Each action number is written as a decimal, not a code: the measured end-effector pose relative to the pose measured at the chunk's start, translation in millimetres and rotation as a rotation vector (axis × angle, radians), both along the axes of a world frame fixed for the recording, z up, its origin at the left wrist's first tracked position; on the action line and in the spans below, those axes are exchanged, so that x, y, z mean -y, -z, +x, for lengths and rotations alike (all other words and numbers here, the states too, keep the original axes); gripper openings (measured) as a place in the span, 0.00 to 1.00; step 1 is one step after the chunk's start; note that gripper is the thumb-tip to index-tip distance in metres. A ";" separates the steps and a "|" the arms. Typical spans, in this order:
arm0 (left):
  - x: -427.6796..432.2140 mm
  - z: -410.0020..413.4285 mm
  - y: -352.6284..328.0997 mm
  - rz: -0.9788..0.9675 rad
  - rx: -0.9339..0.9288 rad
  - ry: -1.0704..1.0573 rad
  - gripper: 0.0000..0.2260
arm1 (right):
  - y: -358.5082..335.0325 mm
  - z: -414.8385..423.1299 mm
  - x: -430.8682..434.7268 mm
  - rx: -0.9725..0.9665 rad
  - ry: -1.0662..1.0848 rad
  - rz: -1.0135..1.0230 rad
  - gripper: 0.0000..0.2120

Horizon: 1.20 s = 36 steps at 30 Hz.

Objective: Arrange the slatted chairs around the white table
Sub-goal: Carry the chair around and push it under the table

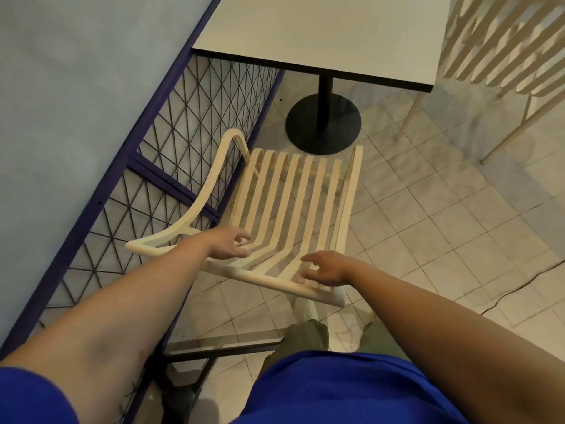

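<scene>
Left hand (229, 243) and right hand (324, 269): fingers loosely spread, gripping nothing, over slatted chair (293, 203) backrest. Beyond hands: white table (321, 35); second slatted chair (504, 47) right of it.

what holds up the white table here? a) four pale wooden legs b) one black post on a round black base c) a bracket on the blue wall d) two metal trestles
b: under the white table a single black post drops to a round black base on the tiled floor, just beyond the slatted chair.
</scene>
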<state>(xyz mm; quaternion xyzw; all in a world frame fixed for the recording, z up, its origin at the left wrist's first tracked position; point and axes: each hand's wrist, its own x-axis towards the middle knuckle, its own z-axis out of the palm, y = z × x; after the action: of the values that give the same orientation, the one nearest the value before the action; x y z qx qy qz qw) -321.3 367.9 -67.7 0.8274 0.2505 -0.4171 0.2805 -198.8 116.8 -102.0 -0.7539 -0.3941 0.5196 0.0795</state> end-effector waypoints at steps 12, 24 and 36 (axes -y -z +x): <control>188.6 116.5 13.5 -0.087 0.000 0.068 0.22 | 4.8 98.0 153.2 0.078 0.139 0.011 0.26; 393.5 270.9 12.7 -0.167 0.015 0.244 0.21 | 4.4 219.7 360.7 0.085 0.361 -0.073 0.26; 420.6 417.3 16.6 -0.181 0.078 0.378 0.22 | -1.4 341.6 404.3 0.145 0.395 -0.167 0.27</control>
<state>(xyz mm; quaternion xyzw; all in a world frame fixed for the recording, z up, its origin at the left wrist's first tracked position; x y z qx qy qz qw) 96.0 -52.7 -84.3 0.8467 0.0415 -0.4505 0.2801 142.9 -287.5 -100.5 -0.8558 -0.1991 0.4692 0.0883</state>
